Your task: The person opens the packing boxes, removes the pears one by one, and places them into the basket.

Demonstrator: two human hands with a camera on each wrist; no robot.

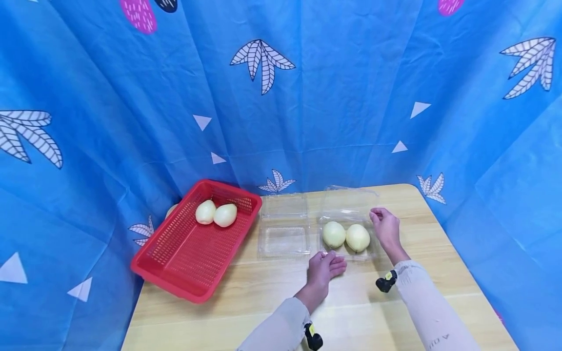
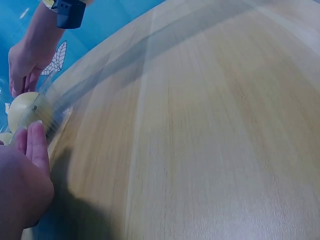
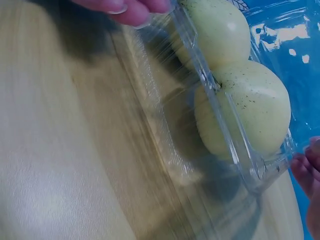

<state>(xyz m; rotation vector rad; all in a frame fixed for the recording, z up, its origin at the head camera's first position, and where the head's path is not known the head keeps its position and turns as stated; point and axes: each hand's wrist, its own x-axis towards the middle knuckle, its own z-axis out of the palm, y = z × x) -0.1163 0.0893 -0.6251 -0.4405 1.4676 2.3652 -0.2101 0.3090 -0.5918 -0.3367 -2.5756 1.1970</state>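
Note:
Two pale yellow pears (image 1: pixel 333 234) sit side by side in a transparent plastic clamshell box (image 1: pixel 347 255), its lid (image 1: pixel 349 199) raised behind them. At the box's front edge, my left hand (image 1: pixel 323 273) touches the rim with its fingers extended. My right hand (image 1: pixel 387 230) pinches the lid's edge near the back right side. The right wrist view shows the speckled pears (image 3: pixel 250 107) behind the plastic wall, with right fingertips (image 3: pixel 302 167) at the box's corner. In the left wrist view one pear (image 2: pixel 27 111) appears just beyond the left fingers (image 2: pixel 38 145).
A second transparent clamshell box (image 1: pixel 284 240) lies unfolded on the wooden table (image 1: pixel 246 312), left of the first. Farther left, a red plastic basket (image 1: pixel 193 256) holds two more pears (image 1: pixel 226 215). A blue patterned curtain (image 1: pixel 333 97) hangs behind and around the table.

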